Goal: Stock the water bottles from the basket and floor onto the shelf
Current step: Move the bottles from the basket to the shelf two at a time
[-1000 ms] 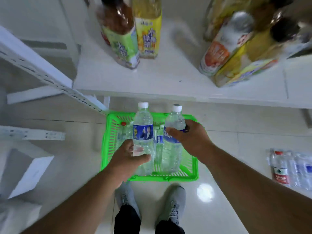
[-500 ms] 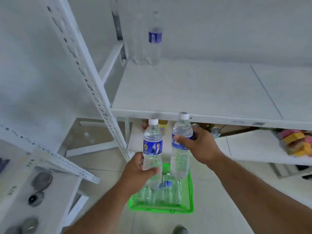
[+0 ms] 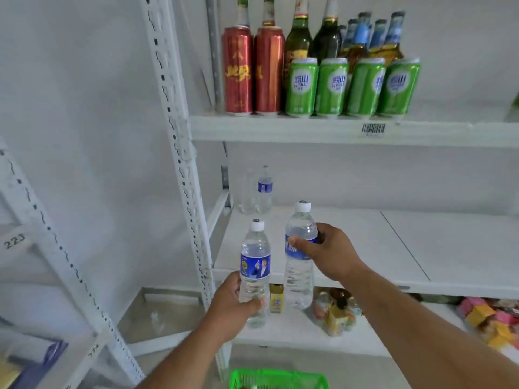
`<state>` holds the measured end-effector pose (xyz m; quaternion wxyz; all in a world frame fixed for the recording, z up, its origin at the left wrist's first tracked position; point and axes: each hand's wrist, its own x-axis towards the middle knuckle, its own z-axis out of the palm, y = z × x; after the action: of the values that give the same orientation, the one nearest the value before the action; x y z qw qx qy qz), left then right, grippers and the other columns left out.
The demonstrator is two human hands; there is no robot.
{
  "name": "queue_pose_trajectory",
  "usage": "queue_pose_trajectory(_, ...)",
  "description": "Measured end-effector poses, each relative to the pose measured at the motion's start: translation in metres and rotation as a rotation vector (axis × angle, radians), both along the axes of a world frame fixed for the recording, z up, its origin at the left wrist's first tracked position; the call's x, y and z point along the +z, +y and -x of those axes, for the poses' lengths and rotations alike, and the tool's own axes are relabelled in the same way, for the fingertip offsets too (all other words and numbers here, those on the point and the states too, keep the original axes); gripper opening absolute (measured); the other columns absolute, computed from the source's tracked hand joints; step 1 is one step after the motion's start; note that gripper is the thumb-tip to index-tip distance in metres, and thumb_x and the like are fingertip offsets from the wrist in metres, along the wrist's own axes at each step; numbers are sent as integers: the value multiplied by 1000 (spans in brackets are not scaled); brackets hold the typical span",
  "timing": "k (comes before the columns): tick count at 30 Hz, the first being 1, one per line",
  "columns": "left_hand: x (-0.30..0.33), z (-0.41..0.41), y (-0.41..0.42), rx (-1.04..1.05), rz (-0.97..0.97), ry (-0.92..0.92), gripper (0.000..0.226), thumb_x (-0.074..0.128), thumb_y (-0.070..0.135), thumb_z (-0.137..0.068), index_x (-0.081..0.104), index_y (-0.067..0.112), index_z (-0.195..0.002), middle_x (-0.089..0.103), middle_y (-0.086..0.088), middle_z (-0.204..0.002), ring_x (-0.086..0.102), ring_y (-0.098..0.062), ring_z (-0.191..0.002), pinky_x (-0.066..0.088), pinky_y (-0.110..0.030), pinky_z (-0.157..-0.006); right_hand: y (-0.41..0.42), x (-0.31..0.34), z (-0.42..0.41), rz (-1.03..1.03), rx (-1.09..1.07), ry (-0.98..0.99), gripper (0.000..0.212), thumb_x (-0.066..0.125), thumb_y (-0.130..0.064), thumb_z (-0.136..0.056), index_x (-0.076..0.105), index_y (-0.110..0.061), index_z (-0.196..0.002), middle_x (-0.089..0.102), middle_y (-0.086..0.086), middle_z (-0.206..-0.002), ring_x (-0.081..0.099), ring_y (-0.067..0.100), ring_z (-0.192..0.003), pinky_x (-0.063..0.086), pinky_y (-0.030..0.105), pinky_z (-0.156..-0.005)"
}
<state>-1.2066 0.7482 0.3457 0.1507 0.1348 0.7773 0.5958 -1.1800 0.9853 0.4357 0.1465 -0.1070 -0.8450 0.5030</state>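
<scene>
Each hand carries one upright water bottle toward the middle shelf ahead — two per trip, presumably. The left hand wraps the lower body of its bottle; the right hand clasps the label band of its bottle. Both are clear, white-capped, blue-labelled — one more bottle stands beyond them.

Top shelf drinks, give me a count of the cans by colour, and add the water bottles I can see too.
Red cans: 2
Green cans: 4
Water bottles, one in the left hand, one in the right hand, one at the back of the middle shelf: 3
Total: 9
</scene>
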Motion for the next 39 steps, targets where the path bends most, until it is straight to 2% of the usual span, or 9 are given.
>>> queue_pose_trajectory(4,18,4,14,28,26,13,46,80,30,-65,62,44,-105,74,18,-104,70,0,-93,53,-24,-79,10,14,7,7,30,39,24,76,-51,-78,71,-30,-87,74,-16,-79,69,1,-70,49,19,-61)
queue_pose_trajectory(7,24,9,31,105,53,27,47,83,25,-62,63,36,-104,74,19,-98,70,1,-87,52,-22,-75,23,18,16,30,42,46,27,77,-52,-77,72,-29,-90,74,-15,-81,70,4,-73,54,24,-67)
queue_pose_trajectory(12,26,15,60,194,90,32,49,86,24,-62,63,37,-102,73,18,-95,69,1,-86,50,-19,-73,49,16,33,86,54,21,34,79,-52,-74,72,-27,-96,75,-9,-87,71,13,-82,58,33,-77)
queue_pose_trajectory(19,26,34,77,261,86,14,46,87,22,-66,63,34,-104,73,11,-100,68,-5,-92,50,-19,-73,64,11,61,87,72,-6,41,79,-52,-75,68,-28,-107,70,-11,-98,67,10,-89,51,25,-72)
queue_pose_trajectory(22,27,51,78,274,93,16,49,86,23,-68,61,33,-109,70,12,-103,66,-5,-96,49,-20,-74,64,7,80,100,68,-6,44,79,-51,-76,68,-26,-110,70,-11,-100,66,12,-90,51,29,-77)
queue_pose_trajectory(26,23,83,78,258,82,20,49,85,23,-69,61,33,-110,70,16,-104,64,-1,-97,47,-16,-72,60,1,112,109,83,-9,36,79,-50,-76,72,-27,-103,74,-9,-92,70,14,-86,59,35,-81)
queue_pose_trajectory(32,1,149,73,246,73,20,45,84,21,-69,62,33,-106,69,13,-106,62,-2,-102,47,-19,-80,51,-10,164,138,59,-52,24,82,-46,-73,75,-31,-91,75,-14,-81,71,6,-75,56,27,-70)
queue_pose_trajectory(36,-14,192,71,219,77,23,43,84,22,-68,61,38,-101,66,21,-99,59,15,-92,42,-5,-67,47,-21,201,132,39,-87,17,81,-42,-73,76,-31,-85,75,-13,-79,71,9,-75,57,30,-72)
queue_pose_trajectory(39,-26,222,73,208,86,17,43,85,22,-67,62,38,-100,70,21,-94,65,4,-89,45,-9,-66,43,-28,226,126,39,-95,7,78,-41,-74,73,-40,-79,73,-15,-73,66,-1,-62,52,19,-60)
